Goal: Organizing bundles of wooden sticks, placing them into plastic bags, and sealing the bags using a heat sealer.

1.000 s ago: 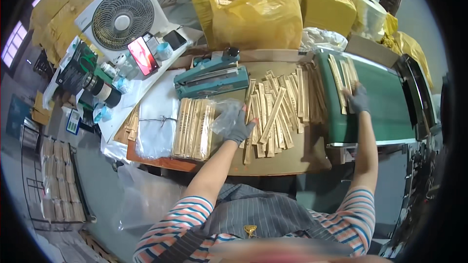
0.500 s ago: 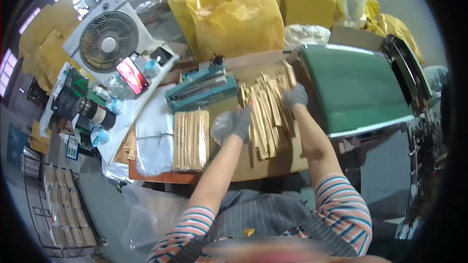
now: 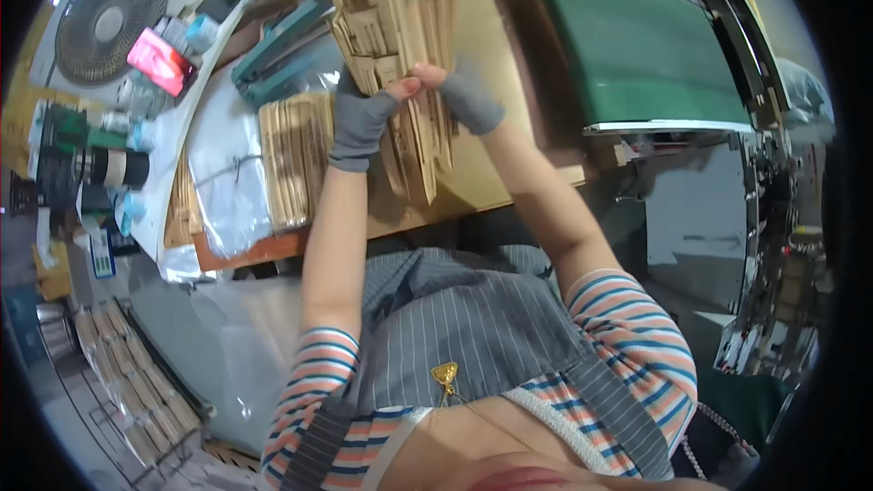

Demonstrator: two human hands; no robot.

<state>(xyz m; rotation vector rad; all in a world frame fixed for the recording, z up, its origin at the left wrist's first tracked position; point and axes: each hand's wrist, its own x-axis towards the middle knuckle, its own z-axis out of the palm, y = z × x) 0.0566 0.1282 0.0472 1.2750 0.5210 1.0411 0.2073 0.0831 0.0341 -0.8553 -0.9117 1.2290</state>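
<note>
A loose bundle of narrow, flat tan packets (image 3: 400,18) is raised above the work table, its ends uneven. My left hand (image 3: 361,120), in a grey fingerless glove, closes around the bundle's left side. From the right, my right hand (image 3: 466,98), gloved alike, grips the same packets, and the bare thumbs meet across their front. The far fingers of both hands are hidden behind the bundle. A neat stack of similar packets (image 3: 296,159) lies to the left of my left hand, beside clear plastic bags (image 3: 227,164) tied with a string.
A teal metal tool (image 3: 282,55) stands behind the stack. On the right is a green-topped surface (image 3: 646,45) with a metal edge. A side shelf on the left carries a phone (image 3: 162,62), bottles and a fan (image 3: 112,20). A wire rack (image 3: 136,382) of packets stands lower left.
Both hands have come together and lifted the packets, which lay spread on the table, into one bundle. The view has shifted, so the table sits higher and farther left.
</note>
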